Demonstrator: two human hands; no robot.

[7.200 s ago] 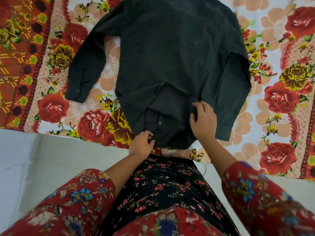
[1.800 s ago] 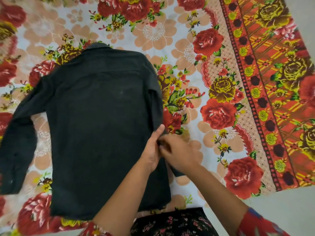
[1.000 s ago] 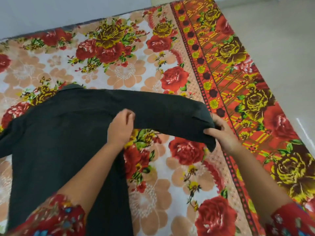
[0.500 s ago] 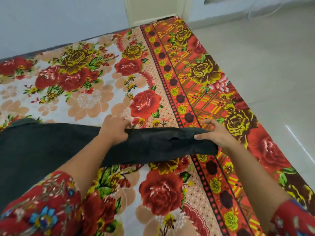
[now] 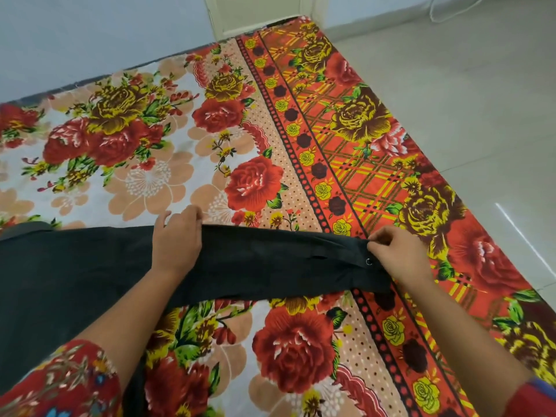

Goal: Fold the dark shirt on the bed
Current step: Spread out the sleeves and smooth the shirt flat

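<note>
Right hand (image 5: pixel 397 254) has changed its hold since half a second ago: its fingers then lay along the cuff's far edge, and now the fingertips pinch the cuff (image 5: pixel 358 275) just beside its snap button (image 5: pixel 369 261). Nearest the camera, the person's floral sleeve (image 5: pixel 60 383) reaches out over the floral bedsheet (image 5: pixel 301 341). Left hand (image 5: pixel 176 239) grips the shirt sleeve (image 5: pixel 270 260) close to the shoulder, fingers curled over its far edge. The sleeve is stretched sideways between both hands, across the sheet's red border. The dark shirt (image 5: pixel 75 281) body lies flat on the bed at left. Beyond are more sheet, grey floor (image 5: pixel 451 85) and a pale wall (image 5: pixel 90 31). Risk, as I judge it: the fingertip pinch is slight, so the cuff may slip when the sleeve is swung back over the body. If the left hand lifts, the shoulder crease could wander and the body could drag into wrinkles.
</note>
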